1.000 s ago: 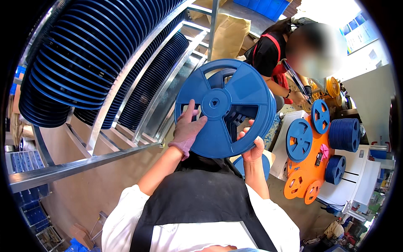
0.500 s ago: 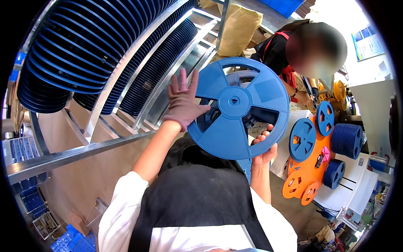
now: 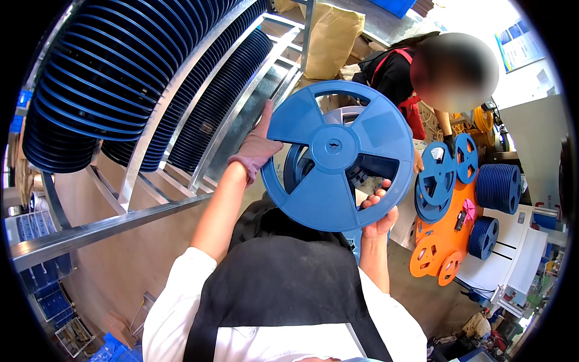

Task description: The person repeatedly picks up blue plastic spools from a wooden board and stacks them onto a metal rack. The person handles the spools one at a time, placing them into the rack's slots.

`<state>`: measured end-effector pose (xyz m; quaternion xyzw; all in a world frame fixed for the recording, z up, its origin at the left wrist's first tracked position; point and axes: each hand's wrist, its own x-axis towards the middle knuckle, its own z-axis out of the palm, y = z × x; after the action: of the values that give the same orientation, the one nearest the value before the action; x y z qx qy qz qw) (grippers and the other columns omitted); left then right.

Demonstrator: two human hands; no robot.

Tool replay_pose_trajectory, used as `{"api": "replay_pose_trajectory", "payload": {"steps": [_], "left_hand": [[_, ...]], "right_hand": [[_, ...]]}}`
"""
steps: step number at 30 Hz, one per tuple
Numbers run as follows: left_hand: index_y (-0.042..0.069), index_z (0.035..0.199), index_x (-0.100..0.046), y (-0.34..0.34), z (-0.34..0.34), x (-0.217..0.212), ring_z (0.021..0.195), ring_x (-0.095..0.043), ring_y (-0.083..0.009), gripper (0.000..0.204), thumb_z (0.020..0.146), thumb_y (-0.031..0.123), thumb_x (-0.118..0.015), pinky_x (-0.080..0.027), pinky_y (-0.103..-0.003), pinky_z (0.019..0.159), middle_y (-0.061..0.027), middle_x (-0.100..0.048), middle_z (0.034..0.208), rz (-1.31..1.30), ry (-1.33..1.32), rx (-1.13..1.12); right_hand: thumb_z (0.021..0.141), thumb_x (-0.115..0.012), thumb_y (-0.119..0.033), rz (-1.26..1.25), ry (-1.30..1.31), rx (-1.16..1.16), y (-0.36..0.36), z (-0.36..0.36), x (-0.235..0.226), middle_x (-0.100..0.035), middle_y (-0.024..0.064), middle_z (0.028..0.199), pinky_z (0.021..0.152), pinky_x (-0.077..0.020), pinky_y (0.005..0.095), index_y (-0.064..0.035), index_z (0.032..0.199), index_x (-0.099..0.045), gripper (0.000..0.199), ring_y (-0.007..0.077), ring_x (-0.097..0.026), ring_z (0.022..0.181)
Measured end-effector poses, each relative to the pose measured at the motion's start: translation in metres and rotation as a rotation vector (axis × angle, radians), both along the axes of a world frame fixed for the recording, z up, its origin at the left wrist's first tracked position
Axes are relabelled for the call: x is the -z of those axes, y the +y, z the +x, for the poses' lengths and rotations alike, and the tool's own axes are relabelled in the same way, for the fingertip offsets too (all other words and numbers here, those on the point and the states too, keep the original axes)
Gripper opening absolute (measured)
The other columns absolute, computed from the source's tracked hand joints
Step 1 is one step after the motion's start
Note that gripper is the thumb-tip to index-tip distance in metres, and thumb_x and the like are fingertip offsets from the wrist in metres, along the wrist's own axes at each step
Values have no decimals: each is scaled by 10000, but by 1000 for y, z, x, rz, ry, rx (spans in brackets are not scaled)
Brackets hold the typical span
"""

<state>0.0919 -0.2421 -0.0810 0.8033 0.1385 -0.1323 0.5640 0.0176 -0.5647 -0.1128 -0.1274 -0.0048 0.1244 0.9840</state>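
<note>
A large blue plastic reel (image 3: pixel 333 147) with wedge-shaped openings faces me in front of my black apron. My bare right hand (image 3: pixel 380 211) grips its lower right rim, with fingertips curled through an opening. Against the reel's left rim stands my left hand (image 3: pixel 256 143) in a mauve glove. Its fingers stretch upward along the edge and its thumb lies over the front of the rim. Through the openings, more round blue parts and a paler ring show behind the front disc; whether these belong to the same reel, I cannot tell.
A metal rack (image 3: pixel 108 218) at left holds rows of dark blue reels (image 3: pixel 114 72). At right, a co-worker's hands hold a blue reel (image 3: pixel 436 175) over an orange board (image 3: pixel 443 241). Stacked blue reels (image 3: pixel 497 188) stand beside it, and a yellowish sack (image 3: pixel 332 39) lies behind.
My left hand has turned edge-on, its spread fingers drawing together along the rim. The co-worker has brought a blue reel over the orange board. My right hand keeps its grip.
</note>
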Motion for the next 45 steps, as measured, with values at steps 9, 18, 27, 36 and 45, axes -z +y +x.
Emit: {"api": "replay_pose_trajectory", "payload": {"steps": [9, 18, 27, 36, 45], "left_hand": [[44, 1465, -225, 19, -12, 24, 1399, -234, -269, 714, 817, 5, -523, -169, -334, 1140, -164, -256, 1508, -460, -391, -477], [45, 1395, -393, -47, -45, -1, 1168, -533, -177, 642, 866, 310, -643, -403, -272, 963, -119, -581, 1251, -181, 11, -93], [147, 952, -465, -88, -43, 64, 514, -402, -77, 535, 814, 662, -509, -326, -233, 462, 50, -462, 692, -2001, 803, 327], [-18, 1239, -488, -28, -68, 34, 1045, -555, -282, 536, 896, 391, -540, -429, -390, 966, -157, -573, 1125, -1338, 441, -225], [4, 1326, -411, -35, -78, 19, 1040, -558, -293, 716, 859, 532, -541, -411, -435, 987, -169, -559, 1184, -1505, 200, -61]], "right_hand": [[835, -630, -118, -27, -13, 38, -5, 3, -7, -603, 129, 1114, 875, -522, 413, -38, 1339, -373, 572, 265, -626, 998], [769, -632, -104, -230, 48, -29, 13, 2, -25, -633, 176, 1061, 861, -534, 424, -13, 1306, -412, 587, 311, -645, 969], [815, -701, -181, -606, -26, -350, 70, -2, -55, -579, 186, 1176, 911, -483, 376, 26, 1310, -384, 623, 282, -600, 1067], [939, -563, -271, -783, 407, -56, 59, 4, -26, -568, 67, 889, 697, -529, 287, -49, 1105, -473, 292, 183, -624, 811], [878, -636, -157, -862, 430, 121, 30, 8, -2, -621, 66, 872, 664, -497, 254, -36, 1078, -532, 257, 150, -633, 762]]}}
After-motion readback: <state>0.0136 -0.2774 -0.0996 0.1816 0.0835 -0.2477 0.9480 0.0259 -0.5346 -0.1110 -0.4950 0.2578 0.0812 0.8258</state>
